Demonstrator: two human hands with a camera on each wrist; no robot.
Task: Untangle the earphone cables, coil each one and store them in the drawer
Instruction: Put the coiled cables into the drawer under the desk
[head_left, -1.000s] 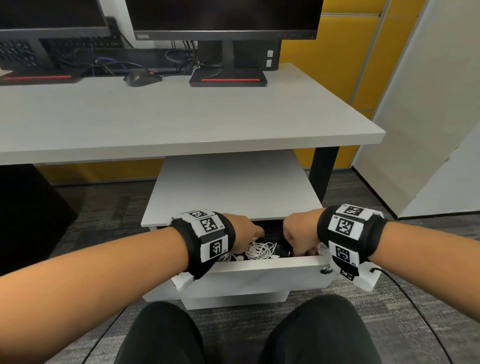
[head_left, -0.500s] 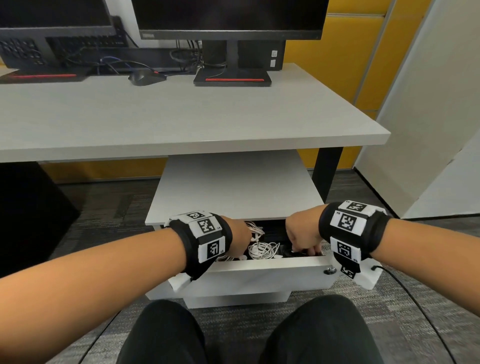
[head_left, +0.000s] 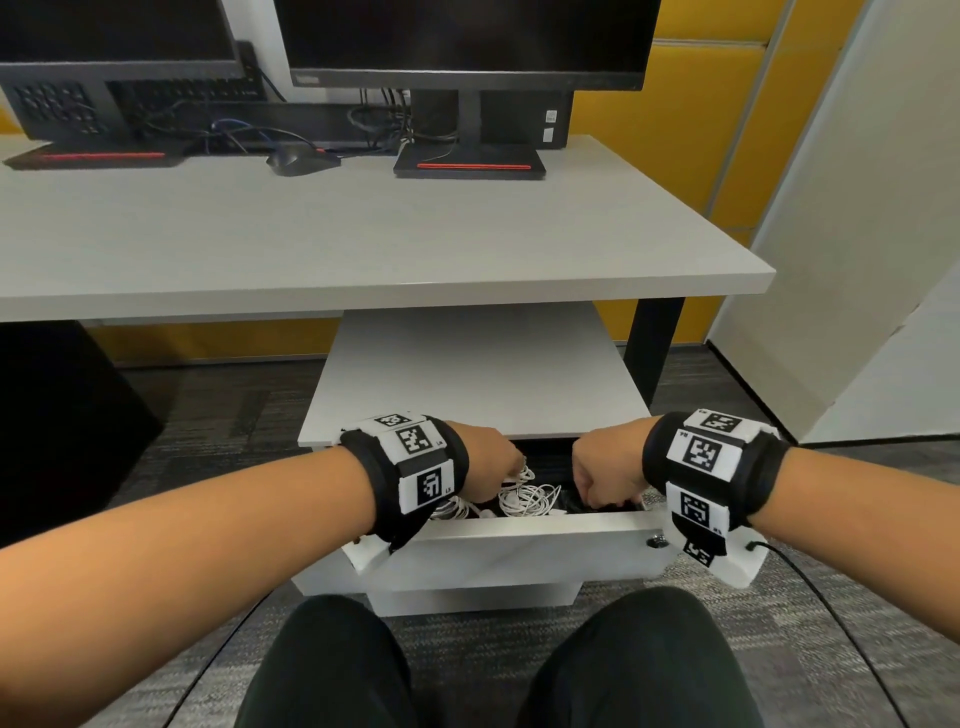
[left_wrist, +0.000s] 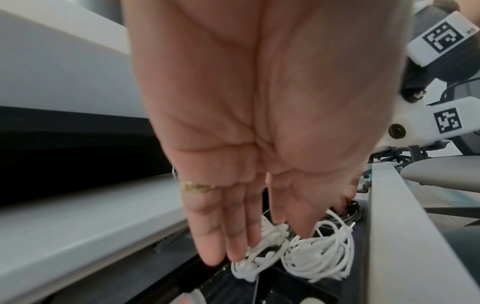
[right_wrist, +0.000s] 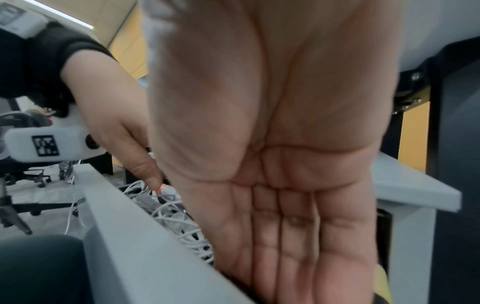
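Note:
The white pedestal's drawer (head_left: 519, 540) stands open below the desk, and both hands reach into it. Two white earphone cable coils (left_wrist: 257, 257) (left_wrist: 322, 257) lie side by side inside on dark contents. My left hand (head_left: 488, 457) points down over the left coil (head_left: 524, 475), and its thumb and fingers pinch the coil's top strands (left_wrist: 272, 230). My right hand (head_left: 605, 480) dips behind the drawer front with straight fingers (right_wrist: 298, 236); its fingertips are hidden by the panel. More white cable (right_wrist: 176, 218) lies between the two hands.
The pedestal top (head_left: 478, 374) overhangs the drawer's back. Above it is the grey desk (head_left: 363, 234) with a monitor stand (head_left: 470, 166) and a mouse (head_left: 298, 158). A black desk leg (head_left: 654, 348) stands to the right. My knees sit close below the drawer front.
A loop of white cable now rises to my left fingers. My right hand has stayed at the drawer's right end. The view has shifted slightly.

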